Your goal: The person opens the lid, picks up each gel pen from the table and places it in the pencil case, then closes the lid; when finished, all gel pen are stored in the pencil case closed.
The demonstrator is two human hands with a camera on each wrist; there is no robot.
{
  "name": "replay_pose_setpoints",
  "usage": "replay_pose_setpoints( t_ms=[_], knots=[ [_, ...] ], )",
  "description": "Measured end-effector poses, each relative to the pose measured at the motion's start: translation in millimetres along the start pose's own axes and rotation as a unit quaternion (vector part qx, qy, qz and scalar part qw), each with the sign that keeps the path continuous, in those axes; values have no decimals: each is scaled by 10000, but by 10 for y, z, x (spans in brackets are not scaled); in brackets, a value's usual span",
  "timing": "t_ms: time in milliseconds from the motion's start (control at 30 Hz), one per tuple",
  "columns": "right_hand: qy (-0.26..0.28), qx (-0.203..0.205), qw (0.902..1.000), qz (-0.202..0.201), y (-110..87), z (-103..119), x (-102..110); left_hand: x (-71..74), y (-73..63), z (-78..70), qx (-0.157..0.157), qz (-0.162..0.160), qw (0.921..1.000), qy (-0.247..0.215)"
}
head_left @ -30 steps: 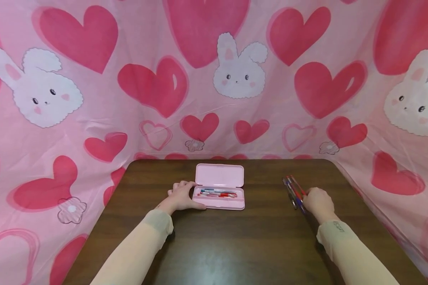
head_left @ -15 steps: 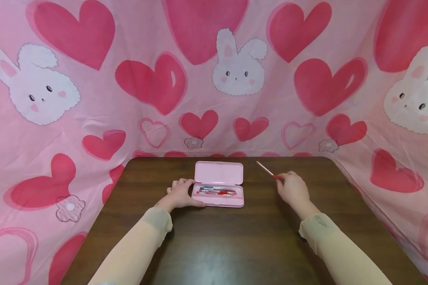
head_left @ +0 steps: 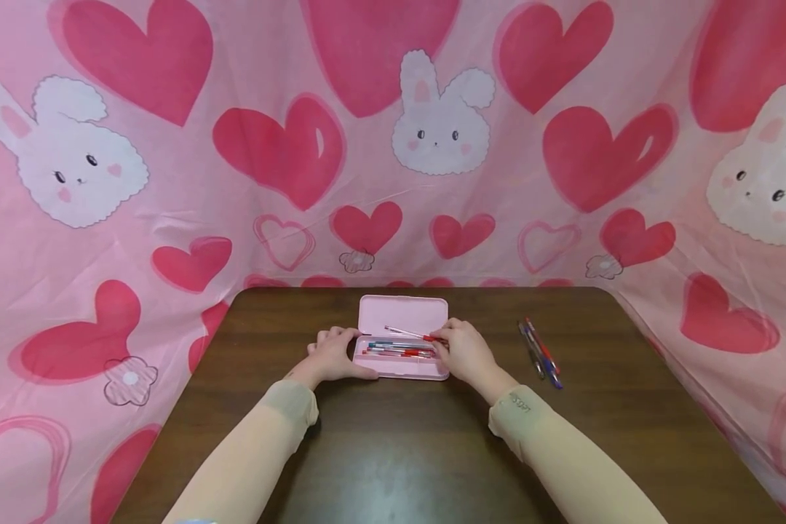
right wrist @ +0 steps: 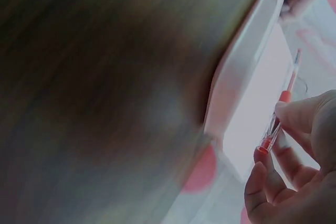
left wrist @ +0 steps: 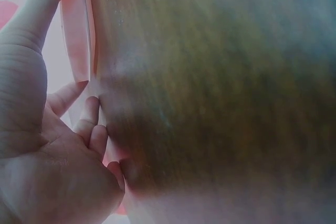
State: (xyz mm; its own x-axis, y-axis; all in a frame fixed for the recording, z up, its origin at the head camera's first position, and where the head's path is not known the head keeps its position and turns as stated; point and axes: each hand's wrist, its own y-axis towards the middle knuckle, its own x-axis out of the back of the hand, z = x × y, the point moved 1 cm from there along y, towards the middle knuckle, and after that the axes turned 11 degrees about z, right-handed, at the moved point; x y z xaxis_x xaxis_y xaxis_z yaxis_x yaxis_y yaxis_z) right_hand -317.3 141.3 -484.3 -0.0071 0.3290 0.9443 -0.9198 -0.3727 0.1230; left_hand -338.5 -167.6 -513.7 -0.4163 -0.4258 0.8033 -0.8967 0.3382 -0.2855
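A pink pencil case [head_left: 402, 367] lies with its lid [head_left: 402, 314] raised at the back of the table. Several pens [head_left: 393, 350], red and blue-green, rest in its rear compartment. My left hand [head_left: 330, 356] holds the case's left end, thumb at the front corner and index finger at the rear one. In the left wrist view, that hand's other fingers [left wrist: 92, 111] rest on the tabletop. Over the case's right end, my right hand [head_left: 466, 354] pinches a red pen [head_left: 409, 333] between thumb and fingers. The pen slants above the compartment, its thin end pointing left.
To the right on the brown wooden table [head_left: 393, 451] lie a red pen [head_left: 542, 346], a blue pen [head_left: 550, 370] and a dark-tipped pen [head_left: 532, 353], close together. A pink cloth [head_left: 524, 182] with hearts and rabbits hangs behind and beside the table.
My right hand has picked up a red pen from the group at the right and carried it left to over the pencil case. The left hand has stayed at the case.
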Motion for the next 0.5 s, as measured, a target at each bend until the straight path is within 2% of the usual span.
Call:
replay_pose_setpoints(
  t_ms=[233,500],
  knots=[
    [19,147,9987,486,134,170,-198,-5,-17,-39,-10,30,10000,-70],
    [28,214,9959,878,207,270,-248,-1,-2,1,-17,30,10000,-50]
  ],
)
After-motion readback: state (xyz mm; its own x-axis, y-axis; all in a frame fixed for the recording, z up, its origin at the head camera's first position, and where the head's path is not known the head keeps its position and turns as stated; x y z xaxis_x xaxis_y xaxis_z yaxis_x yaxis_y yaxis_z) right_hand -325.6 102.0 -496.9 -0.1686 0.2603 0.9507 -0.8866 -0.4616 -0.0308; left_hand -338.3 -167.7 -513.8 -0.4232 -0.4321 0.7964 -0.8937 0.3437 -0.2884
